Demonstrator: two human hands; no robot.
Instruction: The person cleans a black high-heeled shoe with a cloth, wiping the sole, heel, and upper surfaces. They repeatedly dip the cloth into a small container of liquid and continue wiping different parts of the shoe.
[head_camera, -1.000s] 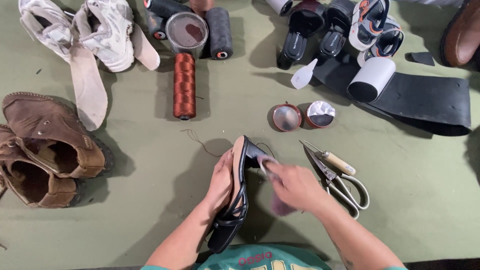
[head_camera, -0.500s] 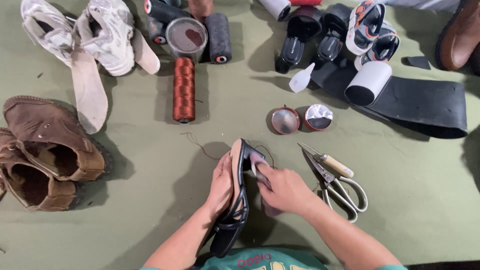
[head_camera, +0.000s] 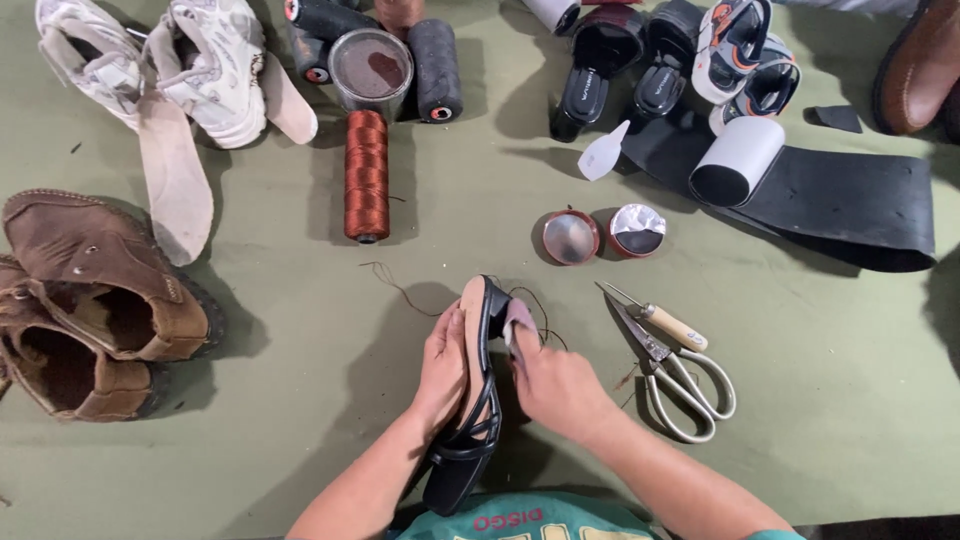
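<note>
The left hand (head_camera: 443, 368) is cupping the tan sole side of a black strappy sandal (head_camera: 478, 390), fingers pressed together along it, holding the shoe on edge over the green table (head_camera: 820, 380) just in front of the person's body, heel end pointing away. The right hand (head_camera: 553, 385) is pressing a small pinkish cloth (head_camera: 519, 318) against the sandal's upper edge near the heel, fingers closed over the cloth and pinching it to the shoe; a second ago this hand was lifted off to the right with the cloth trailing loose (it has since closed in and is now touching the shoe). The sandal itself is sitting almost where it was. Just right of the hands, white-handled scissors (head_camera: 672, 375) and a wooden-handled awl (head_camera: 662, 320) are lying side by side, unmoved. Farther off, two round tins (head_camera: 571, 238) are lying near a rust-brown thread spool (head_camera: 366, 175), and brown boots (head_camera: 85, 300) are resting at the left edge
</note>
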